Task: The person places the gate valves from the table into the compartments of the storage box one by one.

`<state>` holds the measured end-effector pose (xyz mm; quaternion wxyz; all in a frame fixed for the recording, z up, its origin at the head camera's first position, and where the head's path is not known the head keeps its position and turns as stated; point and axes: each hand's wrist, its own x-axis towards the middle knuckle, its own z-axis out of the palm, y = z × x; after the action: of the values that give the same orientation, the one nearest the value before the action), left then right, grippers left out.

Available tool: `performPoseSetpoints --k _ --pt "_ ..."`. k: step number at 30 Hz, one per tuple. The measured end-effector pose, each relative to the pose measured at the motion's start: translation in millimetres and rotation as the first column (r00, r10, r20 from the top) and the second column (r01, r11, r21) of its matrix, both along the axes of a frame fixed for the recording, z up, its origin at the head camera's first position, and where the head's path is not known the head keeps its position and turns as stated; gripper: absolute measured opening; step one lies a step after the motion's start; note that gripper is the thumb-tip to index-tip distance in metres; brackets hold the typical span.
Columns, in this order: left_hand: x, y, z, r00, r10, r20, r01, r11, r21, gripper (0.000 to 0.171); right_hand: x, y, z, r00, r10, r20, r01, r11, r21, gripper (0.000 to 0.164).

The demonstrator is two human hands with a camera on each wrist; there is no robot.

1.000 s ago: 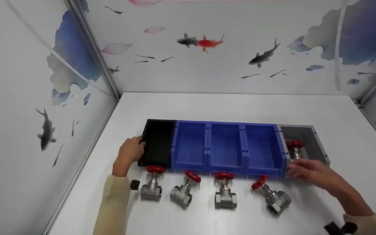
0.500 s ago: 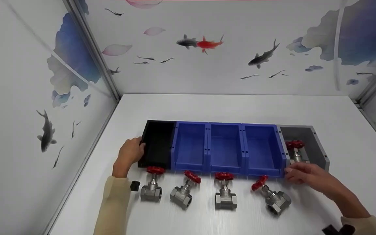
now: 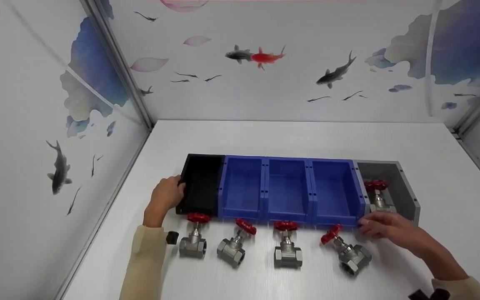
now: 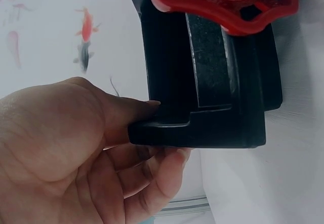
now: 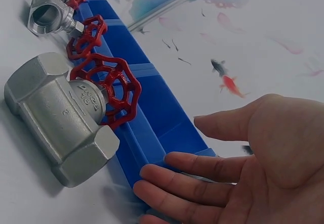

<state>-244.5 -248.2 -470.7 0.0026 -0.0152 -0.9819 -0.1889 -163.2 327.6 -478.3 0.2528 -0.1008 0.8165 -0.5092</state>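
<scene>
My left hand holds the left wall of the black bin, the thumb over its rim and the fingers outside, as the left wrist view shows. My right hand has its fingers extended at the front corner of the rightmost blue bin; nothing lies in its palm. Just left of it lies a steel gate valve with a red handwheel, seen large in the right wrist view. Another red-wheeled valve is inside the grey bin, partly hidden by the right hand.
Two more blue bins sit between, all joined in one row. Along its front lie three other valves: the left valve, second valve and middle valve. White panels with painted fish enclose the table's back and sides.
My right hand has slid left from the grey bin's front edge to the rightmost blue bin's corner, uncovering more of the valve inside the grey bin. My left hand has stayed put.
</scene>
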Motion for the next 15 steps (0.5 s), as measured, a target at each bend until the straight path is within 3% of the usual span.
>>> performPoseSetpoints --k 9,15 --pt "0.1 -0.3 -0.4 1.0 -0.006 -0.009 0.006 1.0 0.004 0.038 0.5 -3.4 -5.4 0.998 0.037 0.047 -0.036 0.999 -0.024 0.048" --pt "0.3 -0.8 -0.3 1.0 -0.009 0.002 0.009 1.0 0.002 0.04 1.2 -6.3 -6.4 0.998 0.053 0.033 -0.051 0.998 -0.047 0.048"
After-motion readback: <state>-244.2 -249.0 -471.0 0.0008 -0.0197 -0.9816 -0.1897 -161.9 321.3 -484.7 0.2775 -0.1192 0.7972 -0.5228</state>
